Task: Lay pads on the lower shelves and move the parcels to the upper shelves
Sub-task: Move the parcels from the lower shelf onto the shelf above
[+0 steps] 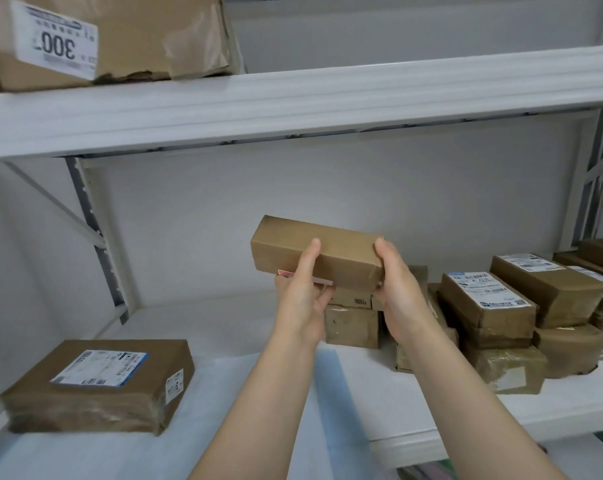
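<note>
A long brown cardboard parcel [303,242] is held in the air between the two shelves, tilted down to the right. My left hand [302,292] grips its underside near the middle, thumb on the front face. My right hand [395,289] clasps its right end. A thin white pad [258,403] lies on the lower shelf [431,441] under my forearms. The upper shelf [293,105] runs across above, with a large brown parcel [120,36] labelled 300 at its left.
A flat labelled parcel [99,382] lies on the pad at lower left. Several stacked brown parcels [487,306] crowd the right of the lower shelf, some behind my hands. A grey upright post [95,233] stands at the left rear.
</note>
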